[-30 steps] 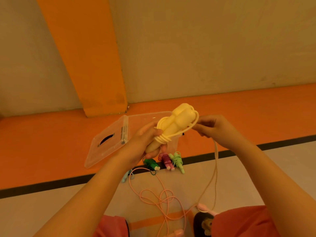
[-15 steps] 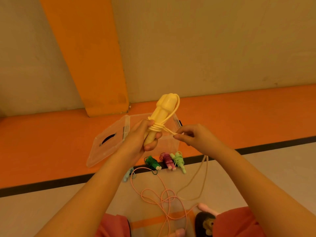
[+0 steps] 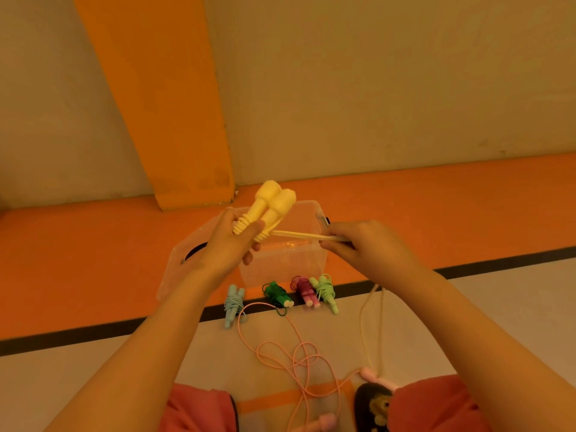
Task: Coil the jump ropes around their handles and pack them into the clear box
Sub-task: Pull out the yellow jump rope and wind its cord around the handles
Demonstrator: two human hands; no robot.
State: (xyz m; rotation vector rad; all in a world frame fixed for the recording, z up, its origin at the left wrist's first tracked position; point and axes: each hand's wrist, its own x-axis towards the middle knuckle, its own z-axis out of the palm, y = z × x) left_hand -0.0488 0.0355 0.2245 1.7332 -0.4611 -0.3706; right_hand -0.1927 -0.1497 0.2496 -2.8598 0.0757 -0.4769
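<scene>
light: warm, dim, even orange cast | shadows: soft, faint | focus: slightly soft | edges: wide-angle bending

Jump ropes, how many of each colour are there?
Yellow rope: 1
Light blue rope: 1
Dark green rope: 1
Magenta rope: 1
Light green rope: 1
Pale pink rope: 1
Total: 6

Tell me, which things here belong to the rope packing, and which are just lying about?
Job: yellow jump rope, gripped by the left hand, cord pinched by the right hand; clear box; lid; coiled blue rope, dark green rope, magenta rope, light green rope; loose pink rope.
Lying about: dark patterned item near the knee.
</scene>
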